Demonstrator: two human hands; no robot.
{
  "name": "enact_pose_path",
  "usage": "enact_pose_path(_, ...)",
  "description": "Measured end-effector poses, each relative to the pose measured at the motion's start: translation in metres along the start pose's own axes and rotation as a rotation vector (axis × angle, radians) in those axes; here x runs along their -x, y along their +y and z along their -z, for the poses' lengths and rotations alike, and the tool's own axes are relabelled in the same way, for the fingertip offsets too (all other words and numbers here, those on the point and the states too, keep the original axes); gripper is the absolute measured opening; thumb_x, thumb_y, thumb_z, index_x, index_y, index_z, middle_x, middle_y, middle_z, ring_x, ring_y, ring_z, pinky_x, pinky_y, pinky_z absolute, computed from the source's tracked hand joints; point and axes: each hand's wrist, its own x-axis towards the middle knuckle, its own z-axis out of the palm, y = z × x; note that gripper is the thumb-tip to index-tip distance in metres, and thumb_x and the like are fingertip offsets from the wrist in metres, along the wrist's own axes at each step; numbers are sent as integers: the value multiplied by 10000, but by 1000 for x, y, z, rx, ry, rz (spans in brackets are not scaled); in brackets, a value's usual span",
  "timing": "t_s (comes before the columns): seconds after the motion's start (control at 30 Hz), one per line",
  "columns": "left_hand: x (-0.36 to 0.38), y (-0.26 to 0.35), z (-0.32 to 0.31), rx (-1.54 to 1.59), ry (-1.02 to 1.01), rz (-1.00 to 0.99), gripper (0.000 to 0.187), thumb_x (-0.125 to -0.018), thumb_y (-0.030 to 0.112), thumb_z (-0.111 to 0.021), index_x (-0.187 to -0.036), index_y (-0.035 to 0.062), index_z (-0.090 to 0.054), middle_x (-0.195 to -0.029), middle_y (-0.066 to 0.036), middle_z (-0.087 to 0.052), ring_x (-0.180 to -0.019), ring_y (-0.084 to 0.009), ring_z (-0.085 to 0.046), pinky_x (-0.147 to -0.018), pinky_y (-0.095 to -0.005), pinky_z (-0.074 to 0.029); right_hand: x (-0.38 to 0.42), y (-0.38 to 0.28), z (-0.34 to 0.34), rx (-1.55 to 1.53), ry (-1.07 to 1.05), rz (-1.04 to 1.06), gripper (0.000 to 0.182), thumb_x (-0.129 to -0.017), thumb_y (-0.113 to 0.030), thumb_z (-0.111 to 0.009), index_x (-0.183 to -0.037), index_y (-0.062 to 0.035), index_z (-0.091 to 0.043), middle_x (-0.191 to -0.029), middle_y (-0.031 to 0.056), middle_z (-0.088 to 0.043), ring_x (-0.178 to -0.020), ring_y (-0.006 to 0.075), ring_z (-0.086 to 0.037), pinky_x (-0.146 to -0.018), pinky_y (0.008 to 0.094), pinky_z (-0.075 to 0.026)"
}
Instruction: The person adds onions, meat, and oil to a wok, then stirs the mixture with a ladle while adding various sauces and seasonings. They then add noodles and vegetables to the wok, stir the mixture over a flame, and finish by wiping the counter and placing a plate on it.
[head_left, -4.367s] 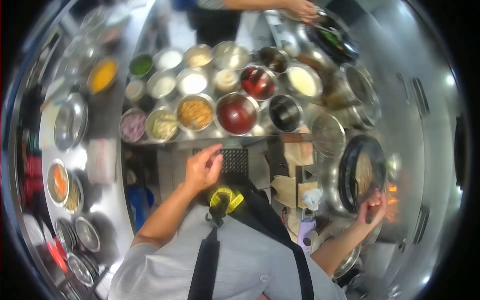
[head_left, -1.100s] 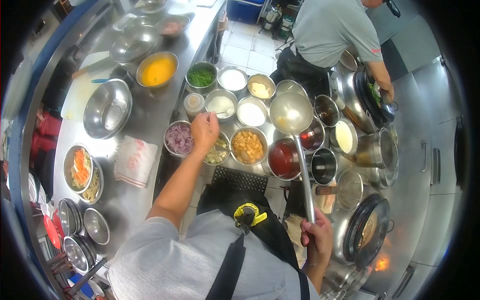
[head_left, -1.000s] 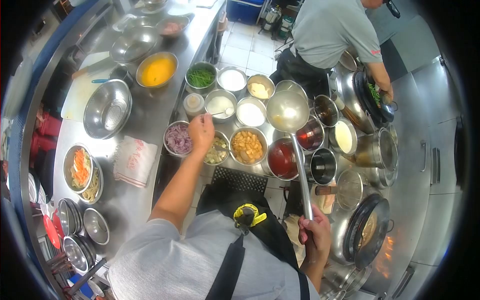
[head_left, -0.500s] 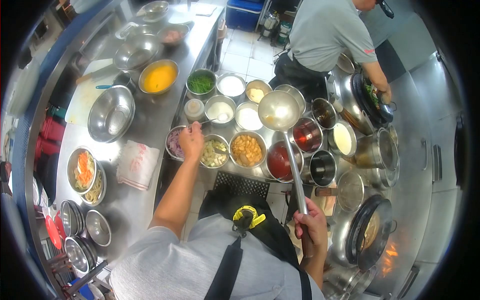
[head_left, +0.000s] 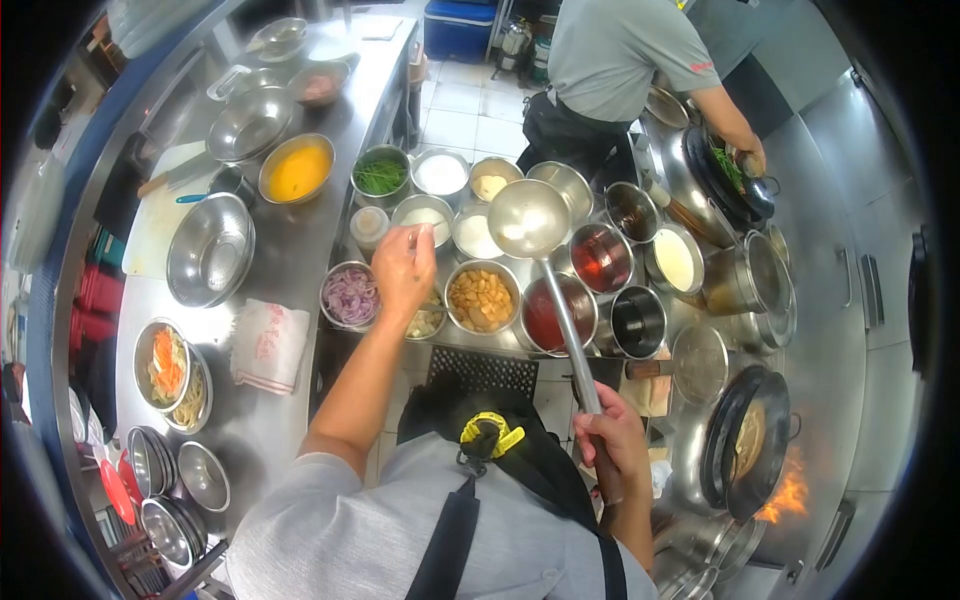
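Observation:
My right hand (head_left: 615, 435) is wrapped round the handle of a large ladle (head_left: 528, 220). The ladle's bowl is held out over the metal containers at the far end of its long handle. My left hand (head_left: 405, 270) has its fingers curled beside the tin of white powder (head_left: 423, 214). The spoon seen in it earlier is hidden now, so what the fingers hold cannot be made out. Under that wrist, a container of chopped pale vegetable (head_left: 425, 322) is partly covered. Sliced purple onion (head_left: 350, 296) lies to its left, and golden-brown chunks (head_left: 482, 300) to its right.
Red sauce (head_left: 556, 312), red liquid (head_left: 601, 258) and dark liquid (head_left: 637, 320) stand in containers on the right. A wok (head_left: 750, 445) sits beside flames (head_left: 787, 490). A co-worker (head_left: 620, 60) tends another wok. Bowls and a folded towel (head_left: 270, 345) lie on the left counter.
My left hand has moved right and turned, and the spoon it held has gone out of sight. The flame by the near wok has grown. The ladle stays in my right hand.

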Motion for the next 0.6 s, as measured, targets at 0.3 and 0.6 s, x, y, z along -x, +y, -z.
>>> enact_pose_path(0.3,-6,-53,-63,-183,-226,-91,293,-907,283,-571,-768,50,-683,-721,-156,-631,-697,-388,-605,-656,-516,-445,13,-6,5,16,121,78,636,-760,-63,-640,-1367,40,-482,-685,50,-571,-405,91,-477,-369,212,-375)
enact_pose_path(0.6,-17,-66,-67,-117,-417,266,370,-895,354,-558,-773,42,-716,-790,-225,-681,-769,-419,-652,-700,-495,-490,7,-1,7,-11,103,49,612,-779,-52,-618,-1367,39,-478,-689,53,-575,-403,89,-483,-364,208,-375)
